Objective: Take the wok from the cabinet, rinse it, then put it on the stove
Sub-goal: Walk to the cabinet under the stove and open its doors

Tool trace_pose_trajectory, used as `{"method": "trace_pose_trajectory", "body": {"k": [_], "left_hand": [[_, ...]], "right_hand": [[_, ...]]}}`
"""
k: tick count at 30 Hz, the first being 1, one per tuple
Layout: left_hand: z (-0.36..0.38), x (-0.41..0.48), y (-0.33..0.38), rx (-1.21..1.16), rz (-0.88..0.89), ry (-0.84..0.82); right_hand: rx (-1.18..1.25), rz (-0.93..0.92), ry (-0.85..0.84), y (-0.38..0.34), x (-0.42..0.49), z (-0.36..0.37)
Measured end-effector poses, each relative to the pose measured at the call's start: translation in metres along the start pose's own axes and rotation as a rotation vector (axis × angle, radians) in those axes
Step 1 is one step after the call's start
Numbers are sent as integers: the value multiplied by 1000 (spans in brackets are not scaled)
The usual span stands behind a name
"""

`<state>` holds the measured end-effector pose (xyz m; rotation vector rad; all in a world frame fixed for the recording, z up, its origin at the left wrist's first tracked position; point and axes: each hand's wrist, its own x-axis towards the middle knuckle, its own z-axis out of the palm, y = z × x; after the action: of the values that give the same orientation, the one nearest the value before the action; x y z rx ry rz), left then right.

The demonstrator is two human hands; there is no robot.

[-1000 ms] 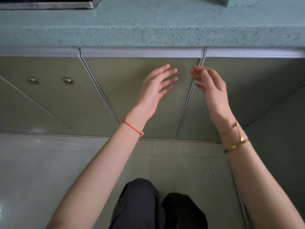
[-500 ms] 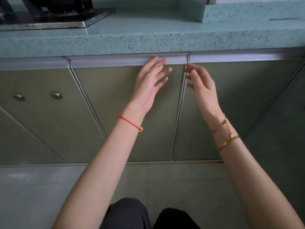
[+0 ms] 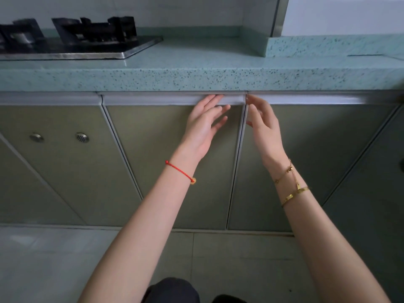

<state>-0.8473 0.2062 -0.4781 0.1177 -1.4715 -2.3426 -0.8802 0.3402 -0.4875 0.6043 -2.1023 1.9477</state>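
Two olive-green cabinet doors are shut below the counter: the middle door (image 3: 153, 162) and the door to its right (image 3: 317, 154). A silver handle strip (image 3: 135, 99) runs along their top edges. My left hand (image 3: 205, 125) is open, its fingertips touching the strip on the middle door near the seam. My right hand (image 3: 263, 125) is open too, fingertips at the strip's end on the right door. The black gas stove (image 3: 72, 40) sits on the counter at the upper left. No wok is in view.
The speckled teal countertop (image 3: 218, 68) overhangs the doors. A left door (image 3: 65, 167) carries two round metal vents (image 3: 82, 137). A raised teal ledge (image 3: 328, 45) stands at the back right. Pale floor tiles (image 3: 54, 259) lie below, with my dark-trousered knees (image 3: 172, 289) at the bottom edge.
Both hands have risen from in front of the door panels to the handle strip under the counter. The view has tilted up, bringing the stove in.
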Motion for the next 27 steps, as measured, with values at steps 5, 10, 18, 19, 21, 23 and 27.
{"method": "trace_pose_trajectory", "body": {"k": [5, 10, 18, 19, 21, 23, 27], "left_hand": [[1, -5, 4, -19, 4, 25], [4, -22, 6, -11, 26, 58], [6, -57, 13, 20, 44, 75], [6, -62, 13, 28, 53, 81], [7, -72, 10, 72, 85, 114], [9, -86, 1, 198, 157, 209], [17, -115, -28, 425, 307, 317]], "right_hand": [[12, -3, -1, -1, 4, -6], [27, -21, -17, -3, 5, -8], [0, -116, -37, -6, -3, -8], [2, -139, -30, -5, -5, -8], [6, -175, -22, -5, -11, -8], [8, -200, -21, -5, -19, -8], [26, -252, -10, -9, -37, -9]]}}
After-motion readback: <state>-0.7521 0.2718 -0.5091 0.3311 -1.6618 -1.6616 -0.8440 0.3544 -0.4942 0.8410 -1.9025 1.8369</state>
